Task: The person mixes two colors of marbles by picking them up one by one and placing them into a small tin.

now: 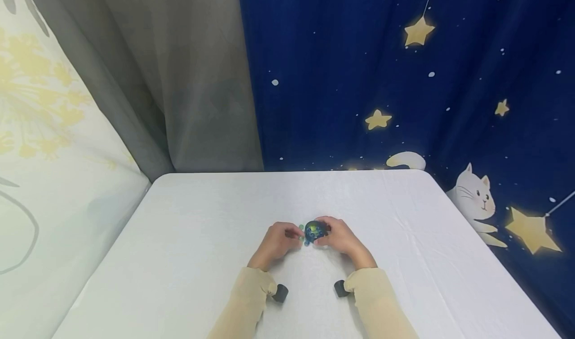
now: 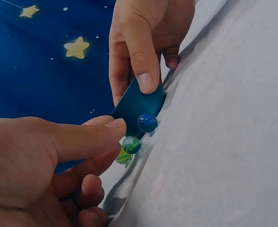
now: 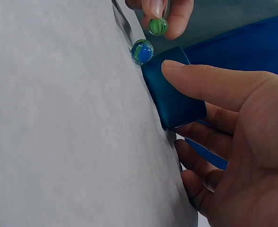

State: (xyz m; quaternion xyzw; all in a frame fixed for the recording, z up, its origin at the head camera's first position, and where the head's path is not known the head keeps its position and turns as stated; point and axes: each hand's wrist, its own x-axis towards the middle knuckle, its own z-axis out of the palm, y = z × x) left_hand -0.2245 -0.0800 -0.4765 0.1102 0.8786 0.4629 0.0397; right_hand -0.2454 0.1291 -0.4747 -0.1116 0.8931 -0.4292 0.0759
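Observation:
My right hand (image 1: 338, 235) grips a small dark teal cup (image 3: 169, 90), thumb on one side and fingers on the other. Yellow-green and blue glints that look like marbles show in the cup's mouth in the head view. Left of the cup, my left hand (image 1: 279, 240) bends thumb and fingers together around a green marble (image 3: 158, 26) at the fingertips; the contact is partly hidden. Close by, a blue marble (image 2: 147, 123) lies against the cup's side in the left wrist view. Beside it are a green-blue marble (image 2: 131, 145) and a yellow-green marble (image 2: 124, 157), partly covered.
A white cloth (image 1: 202, 219) covers the table, with faint creases on the right. Behind it hang a grey curtain (image 1: 206, 104) and a dark blue curtain (image 1: 332, 104) with stars and a cat. Black wrist cameras are strapped near both beige sleeves (image 1: 244, 299).

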